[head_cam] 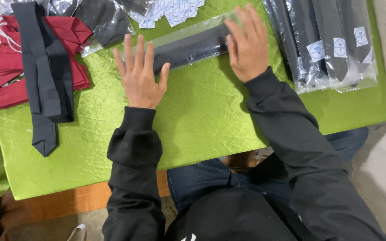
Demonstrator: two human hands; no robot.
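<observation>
I have both hands flat and open, left hand point(140, 76) and right hand point(246, 44) pressing the bagged black necktie point(193, 44) on the green-clothed bench point(202, 116); it looks light, limp and slippery, best pinched at the ends.

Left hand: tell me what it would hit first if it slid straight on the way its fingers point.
The left hand points up the table, fingertips at the bagged black tie. Beyond that, it would likely meet the pile of white round labels, though depth is hard to judge.
</observation>
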